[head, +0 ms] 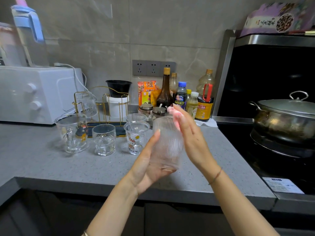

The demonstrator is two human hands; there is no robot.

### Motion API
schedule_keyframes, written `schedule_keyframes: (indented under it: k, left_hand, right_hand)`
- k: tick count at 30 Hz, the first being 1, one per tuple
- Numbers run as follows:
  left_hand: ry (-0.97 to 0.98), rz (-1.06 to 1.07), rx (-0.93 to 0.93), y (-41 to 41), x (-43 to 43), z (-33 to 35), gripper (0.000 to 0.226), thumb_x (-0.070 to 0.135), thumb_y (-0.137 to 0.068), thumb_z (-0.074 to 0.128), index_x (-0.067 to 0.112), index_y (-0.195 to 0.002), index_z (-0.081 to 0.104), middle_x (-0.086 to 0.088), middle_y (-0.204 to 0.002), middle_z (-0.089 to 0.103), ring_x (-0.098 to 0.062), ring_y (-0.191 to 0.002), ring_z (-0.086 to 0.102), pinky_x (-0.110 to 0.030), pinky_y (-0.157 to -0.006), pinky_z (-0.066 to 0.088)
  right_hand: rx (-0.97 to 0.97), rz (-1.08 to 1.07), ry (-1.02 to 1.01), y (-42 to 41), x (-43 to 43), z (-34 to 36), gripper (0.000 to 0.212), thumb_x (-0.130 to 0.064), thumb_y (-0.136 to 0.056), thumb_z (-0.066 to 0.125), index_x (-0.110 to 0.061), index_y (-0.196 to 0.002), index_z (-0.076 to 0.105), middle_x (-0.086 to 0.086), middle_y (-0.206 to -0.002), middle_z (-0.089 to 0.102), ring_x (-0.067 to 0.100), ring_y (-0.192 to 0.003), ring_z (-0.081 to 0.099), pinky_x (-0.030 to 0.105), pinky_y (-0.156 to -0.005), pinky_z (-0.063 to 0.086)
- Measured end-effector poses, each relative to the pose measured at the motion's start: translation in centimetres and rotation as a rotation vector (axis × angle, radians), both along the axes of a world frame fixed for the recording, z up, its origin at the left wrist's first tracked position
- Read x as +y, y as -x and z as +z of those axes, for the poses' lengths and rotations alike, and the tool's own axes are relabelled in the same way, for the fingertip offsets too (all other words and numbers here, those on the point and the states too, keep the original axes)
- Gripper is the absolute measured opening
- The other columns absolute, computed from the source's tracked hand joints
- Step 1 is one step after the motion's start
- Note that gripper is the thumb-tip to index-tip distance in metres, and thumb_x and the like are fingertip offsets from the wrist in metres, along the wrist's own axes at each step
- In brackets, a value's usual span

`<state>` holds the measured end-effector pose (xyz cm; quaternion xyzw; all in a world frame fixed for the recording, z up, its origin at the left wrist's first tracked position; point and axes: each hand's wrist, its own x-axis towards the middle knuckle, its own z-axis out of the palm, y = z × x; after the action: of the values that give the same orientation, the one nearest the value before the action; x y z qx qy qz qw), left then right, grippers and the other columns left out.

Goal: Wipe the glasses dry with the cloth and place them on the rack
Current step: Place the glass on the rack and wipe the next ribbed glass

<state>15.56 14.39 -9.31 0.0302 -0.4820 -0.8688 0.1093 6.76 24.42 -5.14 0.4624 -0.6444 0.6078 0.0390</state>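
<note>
My left hand (144, 167) is closest to me. It holds the ribbed glass (167, 142) from below and from the left. My thumb lies up along the wall and my fingers curl round the back. My right hand (190, 138) is flat and open. Its straight fingers press on the right side of the glass, and they look blurry. The glass is up in the air over the counter (51, 160), mouth up.

I see no cloth in my hands. A white thing (207, 123) lies under the bottles at the far right of the counter. It may be the cloth, but I cannot tell. I think I need a cloth first, because bare fingers leave marks. To wipe well, I should grip firmly with my left hand, since wet glass is slippery. Then I turn the glass bit by bit so the cloth gets into every little groove, then the inside and the bottom.

Further back, more glasses wait on the counter: a mug (72, 132), a short glass (104, 139), a cartoon cup (135, 138) and a second ribbed glass (136, 117).

Behind them stands the gold rack (105, 106). One hanging glass (86, 103) is on its left side. I should set mine on a peg beside it, gently, so they do not bump.
</note>
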Motion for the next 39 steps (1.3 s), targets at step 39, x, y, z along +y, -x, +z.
schedule_keyframes:
  k: [39]
  left_hand:
    - [0.229, -0.243, -0.298, 0.0, -2.6, 0.2, 0.079, 0.063, -0.043, 0.087, 0.019, -0.108, 0.076, -0.012, -0.117, 0.070, -0.025, -0.093, 0.068, -0.043, -0.094, 0.049]
  right_hand:
    - [-0.099, 0.483, -0.769, 3.0, 4.9, 1.8, 0.034, 0.000, -0.080, 0.071, -0.018, -0.108, 0.061, -0.006, -0.104, 0.072, 0.010, -0.100, 0.068, 0.017, -0.083, 0.051]
